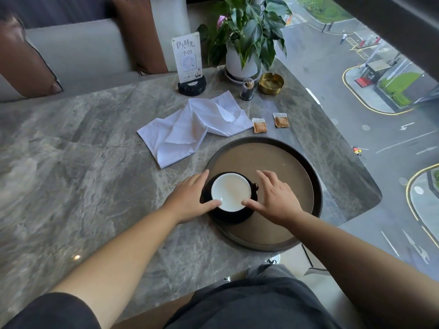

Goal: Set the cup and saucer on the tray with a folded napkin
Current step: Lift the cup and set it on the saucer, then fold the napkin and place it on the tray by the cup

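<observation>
A black cup (231, 191) with a white inside stands on a black saucer (229, 216) at the near left edge of the round brown tray (280, 167). My left hand (190, 200) grips the saucer and cup from the left, thumb touching the cup's rim. My right hand (273, 198) holds them from the right, over the cup's handle, thumb on the rim. A white cloth napkin (192, 127) lies crumpled and unfolded on the marble table beyond the tray, to the left.
Two small sachets (259, 125) (280, 119) lie behind the tray. Further back stand a table sign (188, 61), a toothpick holder (247, 89), a gold ashtray (271, 83) and a potted plant (244, 41). The table edge (356, 143) curves off at the right by a window.
</observation>
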{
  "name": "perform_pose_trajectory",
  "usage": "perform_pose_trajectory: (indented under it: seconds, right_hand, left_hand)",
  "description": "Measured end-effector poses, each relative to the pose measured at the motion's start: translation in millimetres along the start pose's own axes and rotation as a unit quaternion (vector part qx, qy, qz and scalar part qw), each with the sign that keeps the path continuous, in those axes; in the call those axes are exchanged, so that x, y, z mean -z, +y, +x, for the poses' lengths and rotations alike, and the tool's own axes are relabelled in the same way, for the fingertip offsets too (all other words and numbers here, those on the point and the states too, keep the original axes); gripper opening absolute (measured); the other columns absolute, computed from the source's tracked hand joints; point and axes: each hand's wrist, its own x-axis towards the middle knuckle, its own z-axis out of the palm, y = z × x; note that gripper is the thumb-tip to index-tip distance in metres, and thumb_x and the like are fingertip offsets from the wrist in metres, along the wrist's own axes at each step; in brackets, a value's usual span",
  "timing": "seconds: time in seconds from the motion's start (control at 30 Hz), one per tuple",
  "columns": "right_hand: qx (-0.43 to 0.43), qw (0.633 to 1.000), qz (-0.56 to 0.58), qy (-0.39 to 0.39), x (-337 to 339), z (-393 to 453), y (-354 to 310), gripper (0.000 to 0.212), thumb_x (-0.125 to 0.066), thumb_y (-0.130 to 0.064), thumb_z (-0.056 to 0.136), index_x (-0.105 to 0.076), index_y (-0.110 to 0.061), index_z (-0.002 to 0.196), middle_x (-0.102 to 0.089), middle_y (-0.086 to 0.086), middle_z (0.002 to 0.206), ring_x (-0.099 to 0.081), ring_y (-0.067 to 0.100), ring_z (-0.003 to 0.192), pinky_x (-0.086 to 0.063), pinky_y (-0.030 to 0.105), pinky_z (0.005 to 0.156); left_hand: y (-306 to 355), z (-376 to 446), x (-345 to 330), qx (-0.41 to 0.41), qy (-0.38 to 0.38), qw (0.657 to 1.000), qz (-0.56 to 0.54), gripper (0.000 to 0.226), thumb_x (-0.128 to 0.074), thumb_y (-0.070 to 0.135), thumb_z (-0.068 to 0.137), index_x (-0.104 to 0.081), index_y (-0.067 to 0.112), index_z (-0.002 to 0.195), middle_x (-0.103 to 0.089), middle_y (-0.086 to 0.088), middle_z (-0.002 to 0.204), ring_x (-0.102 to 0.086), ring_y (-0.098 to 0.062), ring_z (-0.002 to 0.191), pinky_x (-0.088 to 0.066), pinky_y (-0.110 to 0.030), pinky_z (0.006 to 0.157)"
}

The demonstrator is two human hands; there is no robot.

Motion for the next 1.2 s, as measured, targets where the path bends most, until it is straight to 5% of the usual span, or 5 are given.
perform_pose_trajectory:
  seconds: [0.23,0.6,0.73,0.93,1.2]
  right_hand:
    - [0.015,0.997,0.014,0.076,45,43,23,0.065,-0.045,-0.059,0.087,-0.049,-0.012,0.132,-0.049,0.009,0.134,-0.047,0.029,0.121,-0.039,0.044,0.098]
    - [0.117,0.993,-0.016,0.022,67,180,56,0.058,-0.051,-0.059,0.084,-0.057,-0.016,0.122,-0.057,0.007,0.125,-0.052,0.028,0.114,-0.044,0.040,0.094]
    - [0.173,0.984,-0.038,-0.022,59,225,68,0.055,-0.054,-0.054,0.085,-0.054,-0.018,0.127,-0.055,0.006,0.129,-0.051,0.027,0.116,-0.044,0.040,0.095]
    - [0.231,0.969,-0.074,-0.051,38,275,57,0.050,-0.058,-0.038,0.087,-0.047,-0.019,0.132,-0.050,0.008,0.134,-0.047,0.030,0.120,-0.045,0.040,0.094]
    - [0.221,0.972,-0.078,-0.036,2,301,33,0.038,-0.059,-0.024,0.086,-0.057,-0.020,0.124,-0.054,0.007,0.127,-0.047,0.032,0.116,-0.044,0.044,0.093]
  left_hand:
    - [7,25,14,0.021,0.070,0.997,0.035,0.075,-0.040,0.060,0.089,-0.023,0.016,0.148,-0.030,-0.007,0.154,-0.025,-0.023,0.140,-0.023,-0.042,0.112]
    - [24,104,34,0.125,0.115,0.983,0.067,0.061,-0.043,0.048,0.090,-0.037,0.011,0.137,-0.043,-0.010,0.143,-0.039,-0.030,0.129,-0.036,-0.044,0.101]
    - [16,126,38,0.173,0.155,0.970,0.074,0.025,-0.046,0.039,0.086,-0.041,0.014,0.088,-0.056,-0.011,0.107,-0.051,-0.035,0.101,-0.044,-0.042,0.076]
    - [-32,132,35,0.287,0.149,0.942,0.094,0.046,-0.054,0.015,0.086,-0.048,0.010,0.132,-0.046,-0.010,0.140,-0.041,-0.033,0.125,-0.038,-0.043,0.098]
    - [-75,153,21,0.235,0.081,0.944,0.216,0.051,-0.056,0.019,0.084,-0.047,0.024,0.134,-0.039,-0.002,0.147,-0.033,-0.026,0.133,-0.025,-0.039,0.102]
